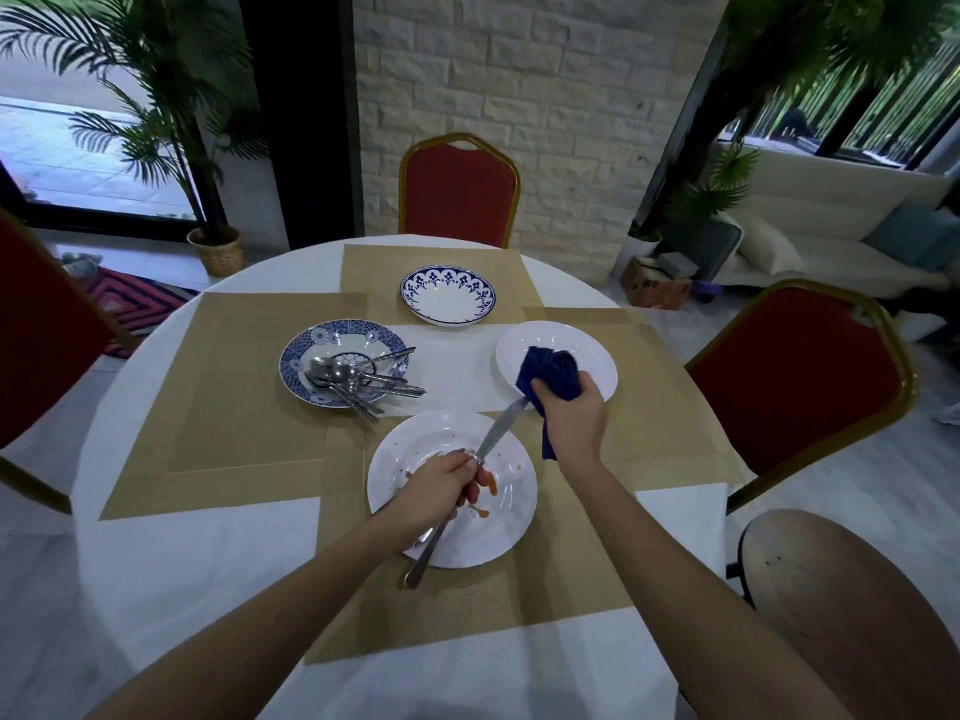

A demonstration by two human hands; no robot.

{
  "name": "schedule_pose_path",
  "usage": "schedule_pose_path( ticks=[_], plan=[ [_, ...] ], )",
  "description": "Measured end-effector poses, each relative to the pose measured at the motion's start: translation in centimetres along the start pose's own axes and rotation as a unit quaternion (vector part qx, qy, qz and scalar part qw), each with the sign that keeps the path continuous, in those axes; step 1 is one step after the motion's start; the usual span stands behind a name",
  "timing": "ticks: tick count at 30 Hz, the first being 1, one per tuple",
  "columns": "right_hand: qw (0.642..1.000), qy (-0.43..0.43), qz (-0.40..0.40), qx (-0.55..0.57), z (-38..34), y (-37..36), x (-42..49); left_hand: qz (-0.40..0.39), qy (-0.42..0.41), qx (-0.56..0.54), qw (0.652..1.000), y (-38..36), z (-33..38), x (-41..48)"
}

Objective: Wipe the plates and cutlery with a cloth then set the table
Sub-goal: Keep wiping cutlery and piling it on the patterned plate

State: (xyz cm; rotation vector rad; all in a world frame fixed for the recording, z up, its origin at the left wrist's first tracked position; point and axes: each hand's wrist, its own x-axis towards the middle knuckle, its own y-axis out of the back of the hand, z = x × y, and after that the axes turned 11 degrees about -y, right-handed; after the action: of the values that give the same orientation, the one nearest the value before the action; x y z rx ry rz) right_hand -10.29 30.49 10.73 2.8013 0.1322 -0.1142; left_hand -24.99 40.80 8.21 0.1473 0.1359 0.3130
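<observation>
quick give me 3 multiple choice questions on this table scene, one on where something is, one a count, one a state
1. Where does the spare cutlery lie?
A. on the floor
B. on the blue patterned plate at left
C. in a drawer

2. How many plates are on the table?
A. two
B. six
C. four

3. What state is the blue cloth in?
A. gripped by the right hand round the blade of the knife
B. folded flat on a chair
C. hanging from a hook

Answers:
1 B: spoons and forks are heaped in that plate.
2 C: besides it there are the soiled plate nearest, a white plate at right and a blue-rimmed plate at the far side.
3 A: the blade tip vanishes into the cloth while the left hand holds the handle.
</observation>
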Motion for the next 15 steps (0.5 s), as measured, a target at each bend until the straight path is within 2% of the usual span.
schedule_pose_path(
  ticks=[2,6,11,15],
  plan=[
    [0.998,-0.036,0.019,0.046,-0.3,0.3,0.4,0.000,0.002,0.000,1.000,0.2,0.3,0.4],
    [0.994,-0.070,0.006,0.085,0.1,0.5,-0.2,0.027,0.015,-0.037,0.999,0.6,0.7,1.3],
    [0.978,-0.138,0.004,0.159,1.0,-0.3,-2.4,0.138,0.018,-0.164,0.977,1.2,0.4,2.6],
    [0.975,-0.146,0.008,0.169,0.7,-1.7,-3.9,0.221,0.034,-0.224,0.948,0.5,0.3,3.3]
  ],
)
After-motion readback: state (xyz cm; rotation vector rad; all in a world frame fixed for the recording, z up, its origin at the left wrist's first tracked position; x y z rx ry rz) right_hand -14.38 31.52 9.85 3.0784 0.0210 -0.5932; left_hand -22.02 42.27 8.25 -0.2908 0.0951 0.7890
